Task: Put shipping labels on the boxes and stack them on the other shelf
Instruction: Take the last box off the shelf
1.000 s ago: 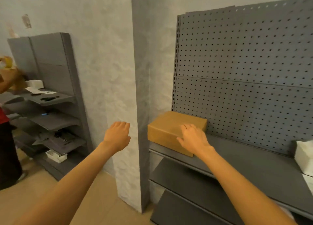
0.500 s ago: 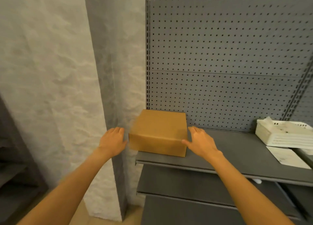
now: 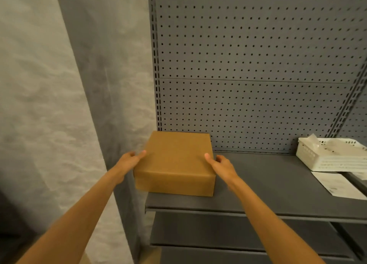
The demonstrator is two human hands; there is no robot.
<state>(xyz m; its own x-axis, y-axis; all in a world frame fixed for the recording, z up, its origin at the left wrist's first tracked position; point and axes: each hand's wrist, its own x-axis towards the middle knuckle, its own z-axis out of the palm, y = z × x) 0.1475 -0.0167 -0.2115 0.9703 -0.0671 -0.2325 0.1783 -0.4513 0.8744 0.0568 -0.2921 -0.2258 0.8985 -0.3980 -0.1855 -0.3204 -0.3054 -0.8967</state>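
The plain brown cardboard box (image 3: pixel 174 164) sits at the dark grey metal shelf's (image 3: pixel 268 186) front left corner, overhanging its left edge. The left hand (image 3: pixel 130 161) and right hand (image 3: pixel 222 164) grip its opposite sides, thumbs on top.

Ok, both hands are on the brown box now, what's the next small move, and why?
Probably lift it off the grey shelf: the left hand and right hand grip opposite sides of the cardboard box, and no shipping label shows on its top.
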